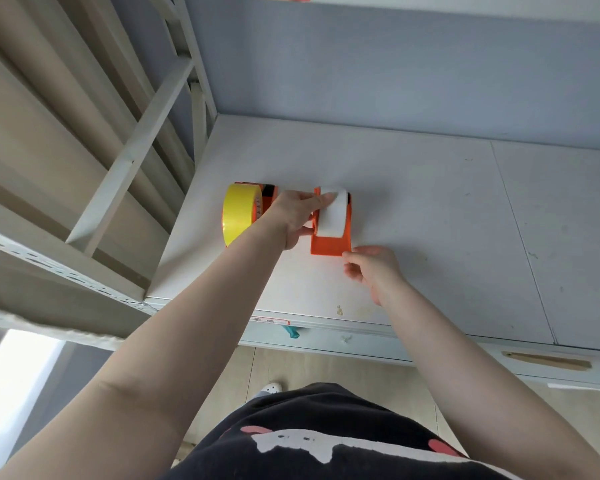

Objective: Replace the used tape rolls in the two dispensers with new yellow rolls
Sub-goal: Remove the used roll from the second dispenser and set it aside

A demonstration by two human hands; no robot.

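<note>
Now your right hand (368,268) is nearest you, fingers curled, pinching the near corner of the orange dispenser (330,242) on the table (430,202). Its long side runs away from you. Farther out, your left hand (297,218) grips the white roll (331,216), fingers on top; the yellow roll (239,211) sits just left of it.

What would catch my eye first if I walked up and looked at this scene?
Probably the bright yellow tape roll in an orange dispenser at the left of the pale grey shelf. Right beside it stands a second orange dispenser carrying a white roll. The left hand reaches over that white roll, while the right hand touches the dispenser's near corner.
</note>
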